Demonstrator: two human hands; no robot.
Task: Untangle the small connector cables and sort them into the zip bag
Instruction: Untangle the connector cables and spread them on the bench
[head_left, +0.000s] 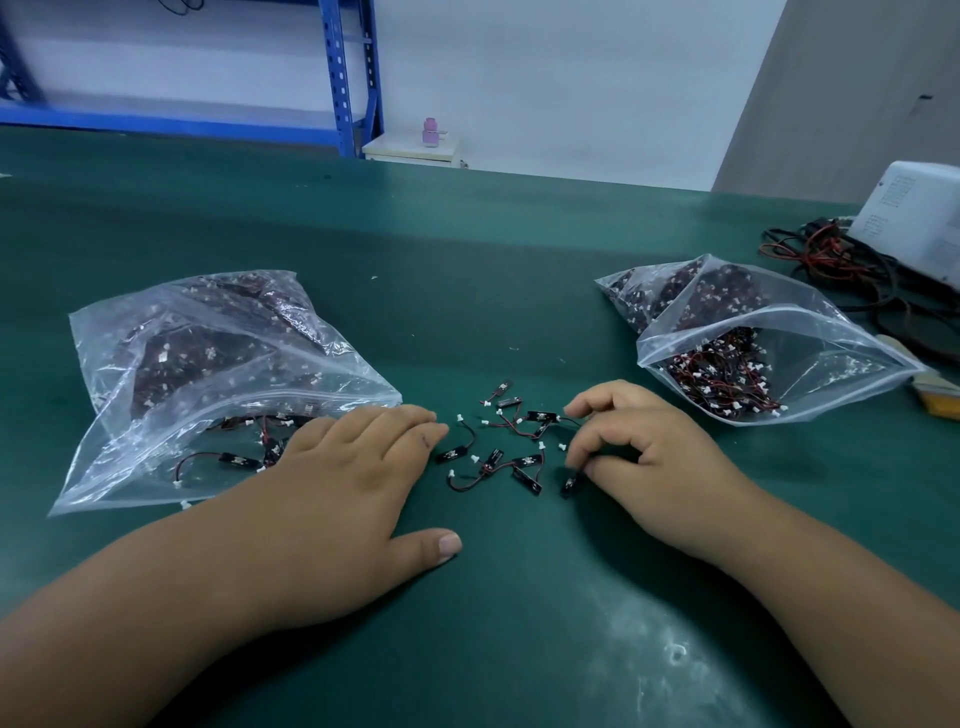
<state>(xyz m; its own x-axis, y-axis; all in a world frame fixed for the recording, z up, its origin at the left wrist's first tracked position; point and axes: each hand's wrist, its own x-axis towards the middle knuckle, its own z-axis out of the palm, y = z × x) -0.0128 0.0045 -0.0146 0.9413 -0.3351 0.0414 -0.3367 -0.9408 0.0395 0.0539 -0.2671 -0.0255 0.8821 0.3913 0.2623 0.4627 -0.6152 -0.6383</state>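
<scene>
The loose cables (506, 452) are lying in a small scatter at the middle of the frame, between your two hands, some crossing each other by their red and black wires. You are working on the untangling step: your right hand (649, 457) is curling its fingers and pinching one cable (569, 486) at the right edge of the scatter, while your left hand (353, 467) is lying flat on the green table (467, 260), fingers straight and pressed together, thumb spread apart. Next you are probably going to need to lift that cable free of its neighbours and carry it to a bag. The left bag (104, 457) is sitting at middle left, its mouth just behind your left hand, so that hand may be blocking the way in. The right bag (841, 364), open-mouthed, is holding a denser tangle. Toward the upper right, a white box (914, 223) and thicker leads (831, 260) are sitting well apart.
</scene>
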